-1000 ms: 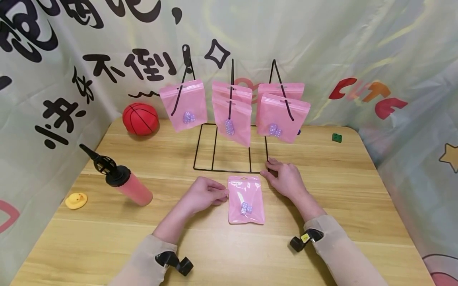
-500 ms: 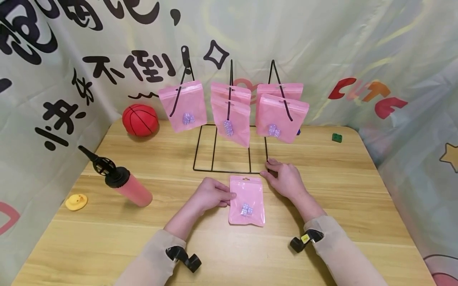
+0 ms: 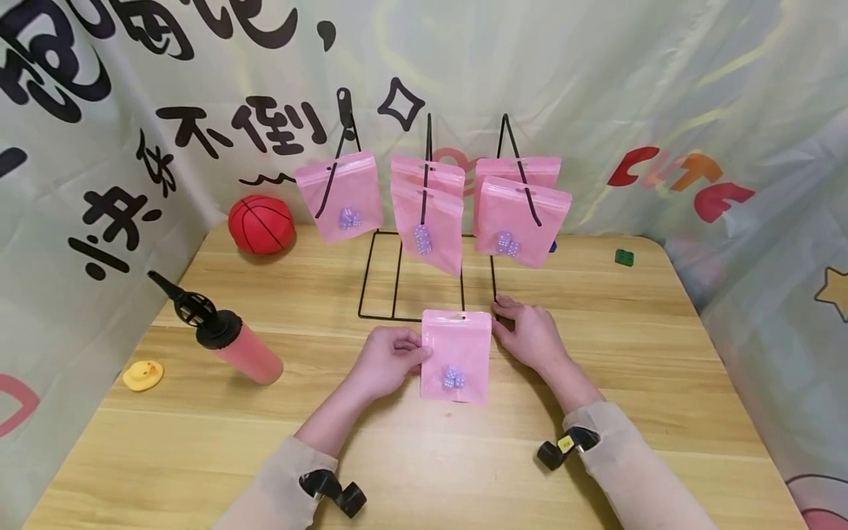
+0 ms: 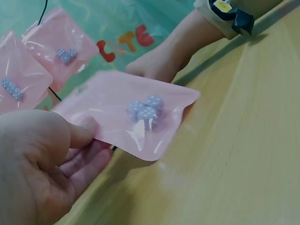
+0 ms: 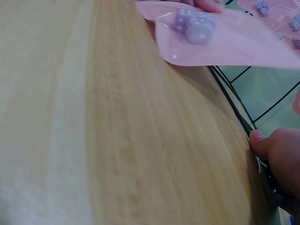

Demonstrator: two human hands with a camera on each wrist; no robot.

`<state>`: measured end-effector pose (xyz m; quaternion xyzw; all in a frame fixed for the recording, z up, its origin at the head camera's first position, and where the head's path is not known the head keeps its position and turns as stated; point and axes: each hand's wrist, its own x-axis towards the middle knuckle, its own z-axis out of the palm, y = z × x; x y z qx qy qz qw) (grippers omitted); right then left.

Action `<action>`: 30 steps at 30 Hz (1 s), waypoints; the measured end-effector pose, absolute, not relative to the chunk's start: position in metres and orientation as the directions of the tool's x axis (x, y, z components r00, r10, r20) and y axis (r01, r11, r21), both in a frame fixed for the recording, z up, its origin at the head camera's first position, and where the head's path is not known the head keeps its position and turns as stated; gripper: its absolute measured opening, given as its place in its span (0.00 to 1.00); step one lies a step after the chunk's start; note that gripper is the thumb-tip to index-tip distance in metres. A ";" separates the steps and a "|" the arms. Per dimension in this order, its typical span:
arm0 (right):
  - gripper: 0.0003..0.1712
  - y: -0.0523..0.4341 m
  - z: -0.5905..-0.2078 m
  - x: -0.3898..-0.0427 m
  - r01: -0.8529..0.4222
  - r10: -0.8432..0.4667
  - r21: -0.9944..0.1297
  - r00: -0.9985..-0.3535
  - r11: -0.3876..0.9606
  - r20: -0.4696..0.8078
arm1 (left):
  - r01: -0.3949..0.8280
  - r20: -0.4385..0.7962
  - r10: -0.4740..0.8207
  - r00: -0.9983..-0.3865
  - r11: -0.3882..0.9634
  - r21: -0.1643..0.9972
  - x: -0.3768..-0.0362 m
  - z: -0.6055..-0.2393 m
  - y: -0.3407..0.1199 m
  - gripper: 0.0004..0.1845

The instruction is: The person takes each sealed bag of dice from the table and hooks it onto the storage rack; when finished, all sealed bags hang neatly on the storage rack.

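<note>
My left hand (image 3: 387, 361) pinches the left edge of a pink zip pouch (image 3: 456, 342) with purple dice (image 3: 453, 378) inside. In the left wrist view the thumb lies on the front of the pouch and the fingers curl behind it, its lower edge lifted off the wood. My right hand (image 3: 528, 331) grips the front right corner of a black wire rack (image 3: 391, 318), thumb and fingers around the wire in the right wrist view. From the rack's arms hang more pink pouches with dice: one on the left (image 3: 341, 195), two in the middle (image 3: 427, 221), two on the right (image 3: 523, 221).
On the wooden table (image 3: 424, 471) a red ball (image 3: 261, 224) sits at the back left. A pink hand pump (image 3: 248, 353) with a black nozzle and a yellow rubber duck (image 3: 142, 375) lie on the left. A green toy brick (image 3: 624, 257) is at the back right.
My left hand has reached the pouch, taken its left edge and raised it from the table, its top now overlapping the rack's front bar. My right hand stays on the rack.
</note>
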<state>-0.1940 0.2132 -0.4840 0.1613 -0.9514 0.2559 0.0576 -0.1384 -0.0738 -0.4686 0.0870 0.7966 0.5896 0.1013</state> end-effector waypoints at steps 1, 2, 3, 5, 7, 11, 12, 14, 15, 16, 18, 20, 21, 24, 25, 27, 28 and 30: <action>0.24 0.213 -0.484 -0.194 -0.338 -0.279 -0.468 -0.941 0.817 0.194 | 0.054 -0.021 0.251 -0.968 0.291 0.955 -0.139 -0.468 -0.075 0.03; 0.24 0.213 -0.484 -0.194 -0.340 -0.279 -0.469 -0.940 0.815 0.196 | 0.081 0.008 0.242 -0.970 0.291 0.953 -0.139 -0.467 -0.076 0.02; 0.24 0.213 -0.484 -0.194 -0.343 -0.281 -0.471 -0.939 0.813 0.199 | 0.112 0.042 0.233 -0.972 0.296 0.949 -0.139 -0.465 -0.078 0.02; 0.25 0.213 -0.484 -0.193 -0.346 -0.281 -0.474 -0.938 0.810 0.203 | 0.160 0.097 0.213 -0.972 0.301 0.940 -0.141 -0.463 -0.081 0.02; 0.26 0.212 -0.483 -0.192 -0.342 -0.278 -0.479 -0.939 0.808 0.202 | 0.193 0.138 0.197 -0.971 0.296 0.935 -0.142 -0.459 -0.084 0.02; 0.27 0.212 -0.482 -0.191 -0.328 -0.267 -0.479 -0.944 0.814 0.193 | 0.233 0.193 0.162 -0.968 0.280 0.931 -0.142 -0.449 -0.092 0.03; 0.27 0.212 -0.482 -0.191 -0.327 -0.266 -0.479 -0.944 0.815 0.193 | 0.239 0.205 0.150 -0.967 0.271 0.932 -0.143 -0.447 -0.094 0.03; 0.26 0.211 -0.482 -0.191 -0.326 -0.265 -0.480 -0.945 0.815 0.191 | 0.247 0.223 0.120 -0.967 0.259 0.934 -0.142 -0.440 -0.099 0.04; 0.27 0.211 -0.482 -0.192 -0.326 -0.266 -0.481 -0.945 0.814 0.191 | 0.253 0.233 0.105 -0.967 0.251 0.935 -0.142 -0.436 -0.101 0.04; 0.27 0.211 -0.482 -0.192 -0.326 -0.266 -0.481 -0.945 0.813 0.191 | 0.256 0.242 0.088 -0.966 0.237 0.937 -0.142 -0.432 -0.104 0.03; 0.27 0.211 -0.483 -0.192 -0.328 -0.268 -0.481 -0.944 0.813 0.192 | 0.269 0.264 0.051 -0.963 0.219 0.938 -0.142 -0.424 -0.110 0.04; 0.27 0.212 -0.483 -0.192 -0.332 -0.270 -0.480 -0.943 0.812 0.195 | 0.289 0.294 0.008 -0.956 0.208 0.934 -0.141 -0.416 -0.115 0.03; 0.27 0.212 -0.483 -0.192 -0.333 -0.271 -0.480 -0.942 0.812 0.196 | 0.304 0.314 -0.016 -0.949 0.203 0.931 -0.141 -0.413 -0.118 0.03; 0.27 0.212 -0.483 -0.192 -0.339 -0.275 -0.477 -0.940 0.811 0.200 | 0.340 0.362 -0.097 -0.927 0.191 0.921 -0.140 -0.402 -0.127 0.03; 0.27 0.212 -0.483 -0.192 -0.340 -0.276 -0.477 -0.940 0.810 0.201 | 0.350 0.375 -0.123 -0.919 0.184 0.918 -0.139 -0.399 -0.131 0.03; 0.27 0.212 -0.483 -0.192 -0.338 -0.275 -0.478 -0.941 0.811 0.199 | 0.375 0.404 -0.175 -0.898 0.173 0.911 -0.138 -0.393 -0.137 0.03; 0.27 0.212 -0.483 -0.192 -0.338 -0.275 -0.478 -0.941 0.811 0.199 | 0.389 0.417 -0.199 -0.887 0.167 0.906 -0.137 -0.390 -0.140 0.04; 0.27 0.212 -0.483 -0.192 -0.335 -0.272 -0.480 -0.942 0.811 0.197 | 0.417 0.442 -0.241 -0.864 0.149 0.897 -0.135 -0.384 -0.146 0.05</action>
